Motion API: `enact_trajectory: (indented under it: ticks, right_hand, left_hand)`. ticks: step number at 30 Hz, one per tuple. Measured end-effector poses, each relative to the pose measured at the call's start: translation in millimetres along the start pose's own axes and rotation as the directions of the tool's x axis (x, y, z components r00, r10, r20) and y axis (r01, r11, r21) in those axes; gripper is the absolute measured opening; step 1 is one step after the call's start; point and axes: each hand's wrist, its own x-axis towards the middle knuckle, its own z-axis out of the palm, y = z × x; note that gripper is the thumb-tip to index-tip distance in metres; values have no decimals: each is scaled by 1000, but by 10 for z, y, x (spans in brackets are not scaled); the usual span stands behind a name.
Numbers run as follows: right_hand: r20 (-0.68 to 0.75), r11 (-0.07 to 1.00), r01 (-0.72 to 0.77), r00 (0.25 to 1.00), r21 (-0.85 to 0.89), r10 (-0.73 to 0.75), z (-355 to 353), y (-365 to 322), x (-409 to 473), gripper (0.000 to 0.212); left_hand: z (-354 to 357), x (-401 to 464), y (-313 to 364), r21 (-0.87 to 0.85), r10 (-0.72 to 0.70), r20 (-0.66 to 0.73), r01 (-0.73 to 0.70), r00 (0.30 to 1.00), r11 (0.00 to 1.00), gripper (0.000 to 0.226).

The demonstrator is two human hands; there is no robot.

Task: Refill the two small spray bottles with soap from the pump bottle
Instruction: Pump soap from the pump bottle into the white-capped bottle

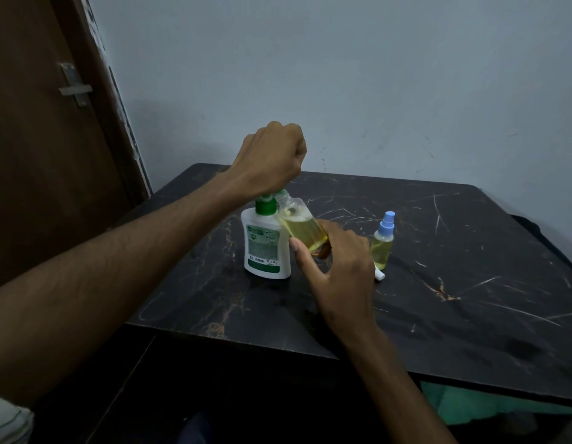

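The left forearm, nearest the camera, reaches across to the white pump bottle (268, 248), which stands upright on the black marble-patterned table (470, 299). The left hand (271, 158) sits fisted over the bottle's green pump head (266, 205), fingers curled down onto it; the head itself is mostly hidden beneath. Just right of the pump bottle, the right hand (339, 267) pinches an uncapped clear spray bottle (302, 227) by its base, tilted so its open neck meets the pump's nozzle; yellow soap partly fills it. Further right of the pump bottle, a second spray bottle (383, 241) with a blue sprayer stands upright, holding yellow liquid. A small white piece (379, 274) lies at its foot.
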Motion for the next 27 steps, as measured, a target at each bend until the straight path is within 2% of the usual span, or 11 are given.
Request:
enact_trajectory:
  ticks: [15,27]
  right_hand:
    - [25,1000,-20,999,-5,20,-8,-3,-4,45]
    - [48,999,-30,998,-20,31,4,15,-9,47]
  left_hand:
    - [-2,-4,17,37,14,21,-15,1000,999,30]
    - [10,1,17,36,18,20,-18,1000,999,38]
